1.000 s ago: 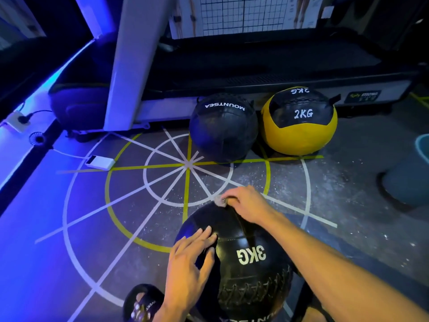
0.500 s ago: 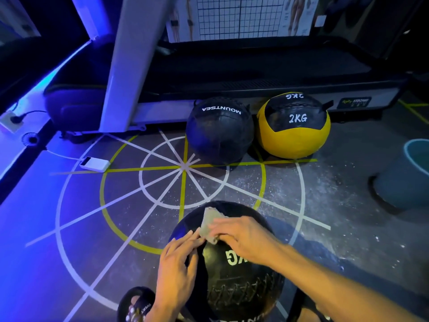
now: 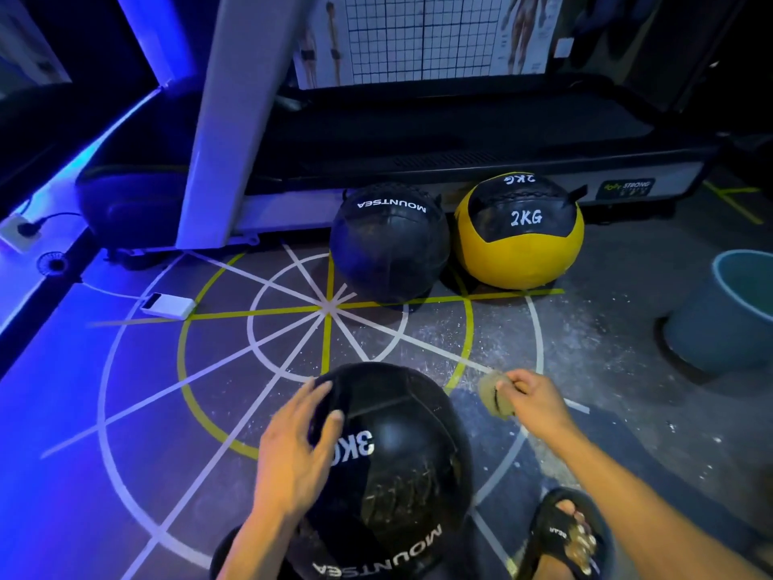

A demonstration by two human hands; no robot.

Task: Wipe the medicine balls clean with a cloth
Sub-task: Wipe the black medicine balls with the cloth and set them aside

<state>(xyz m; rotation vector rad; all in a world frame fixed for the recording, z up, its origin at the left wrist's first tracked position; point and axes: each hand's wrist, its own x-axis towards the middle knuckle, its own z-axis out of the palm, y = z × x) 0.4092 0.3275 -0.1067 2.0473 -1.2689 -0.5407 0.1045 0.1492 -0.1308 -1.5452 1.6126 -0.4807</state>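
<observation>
Nearest you, at lower centre, the black 3KG ball (image 3: 393,450) sat on the floor (image 3: 606,341) between your feet. Your left hand (image 3: 293,462) lay spread on its left flank, its grip apart, fingers straight and pressing to steady the ball. Your right hand (image 3: 531,401) hovered just off the ball's right shoulder, its grip clamped on a small bunched cloth (image 3: 495,393), which touched nothing else.

To do the step well, you probably needed to bring the cloth onto the leather, wipe along the panel seams, and let the left hand roll the ball so that unwiped faces turned up; the laced seam near the bottom looked likely to hold dust.

Reading left to right across the background: a white power bank (image 3: 167,305) with its cable lay on the marked rings; a black Mountsea ball (image 3: 389,244) and a yellow 2KG ball (image 3: 518,236), side by side, rested against the treadmill base (image 3: 460,161); a grey bucket (image 3: 728,311) stood at far right. Your sandalled right foot (image 3: 569,533) sat near the ball and could hinder rolling it rightward.
</observation>
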